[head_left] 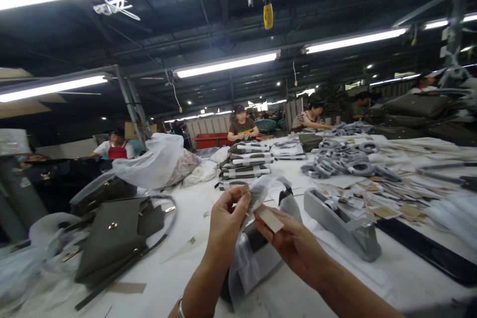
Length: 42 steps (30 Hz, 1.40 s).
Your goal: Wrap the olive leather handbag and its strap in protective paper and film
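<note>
"Beige card (271,219): how's it held?"

"Right hand (294,239) has a narrow grip on it, probably keeping it flat; left hand (227,217) pinches translucent wrap (262,190), perhaps to hold that taut."

"And the dark bundle (256,238)?"

"Below both hands on the near surface (164,273), partly wrapped; the grey tape dispenser (341,223) sits just right, presumably for easy reach."

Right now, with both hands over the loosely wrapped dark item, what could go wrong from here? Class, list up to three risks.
1. The small beige piece in the right hand might slip and drop.
2. The thin translucent wrap sits loosely around the dark item, so it could crease or tear.
3. The grey tape dispenser stands close to the right hand, so a sideways move might knock it.
</note>
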### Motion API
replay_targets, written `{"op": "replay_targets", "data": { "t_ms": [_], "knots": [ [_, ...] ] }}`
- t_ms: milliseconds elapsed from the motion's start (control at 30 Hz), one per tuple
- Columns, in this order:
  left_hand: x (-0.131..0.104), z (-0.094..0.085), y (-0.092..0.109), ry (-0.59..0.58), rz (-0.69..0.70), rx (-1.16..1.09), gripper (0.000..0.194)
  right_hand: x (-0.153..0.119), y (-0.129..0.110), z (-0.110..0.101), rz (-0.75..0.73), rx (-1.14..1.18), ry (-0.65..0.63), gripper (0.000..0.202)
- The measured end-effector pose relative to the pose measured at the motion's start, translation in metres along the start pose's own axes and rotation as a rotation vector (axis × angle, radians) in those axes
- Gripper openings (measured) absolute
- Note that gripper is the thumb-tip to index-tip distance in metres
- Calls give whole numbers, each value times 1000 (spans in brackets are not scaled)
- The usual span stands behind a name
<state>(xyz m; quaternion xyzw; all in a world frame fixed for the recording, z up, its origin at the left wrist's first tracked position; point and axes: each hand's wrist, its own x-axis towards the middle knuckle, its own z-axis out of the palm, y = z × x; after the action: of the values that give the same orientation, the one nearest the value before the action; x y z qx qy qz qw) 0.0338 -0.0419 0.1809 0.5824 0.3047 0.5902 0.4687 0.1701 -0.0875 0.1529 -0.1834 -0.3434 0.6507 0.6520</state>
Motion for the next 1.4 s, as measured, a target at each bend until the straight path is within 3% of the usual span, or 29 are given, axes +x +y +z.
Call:
{"op": "replay_targets", "data": {
  "t_ms": [133,467,700,867,1033,1133,1233,1333,1400],
  "knots": [
    [-3,1,0,24,41,78,32,-2,9,13,-77,-110,-33,25],
    [-13,7,-10,114,185,239,25,12,30,22,-223,-237,156,34],
    [-20,1,16,-13,276,377,24,12,30,15,-214,-306,213,38],
    [-17,-4,26,24,414,714,12,13,29,18,-233,-388,241,35],
    [-26,-7,15,172,713,1006,26,14,26,25,-243,-255,132,29],
    [-32,-5,7,153,829,1042,40,12,25,24,-248,-232,82,25],
    [-36,-2,1,150,951,1218,44,10,24,20,-238,-238,86,29],
    [-38,-1,-2,144,999,1363,42,9,22,17,-228,-247,60,31],
    [-38,-4,-1,96,951,1321,41,9,20,15,-237,-286,60,29]
  ]
}}
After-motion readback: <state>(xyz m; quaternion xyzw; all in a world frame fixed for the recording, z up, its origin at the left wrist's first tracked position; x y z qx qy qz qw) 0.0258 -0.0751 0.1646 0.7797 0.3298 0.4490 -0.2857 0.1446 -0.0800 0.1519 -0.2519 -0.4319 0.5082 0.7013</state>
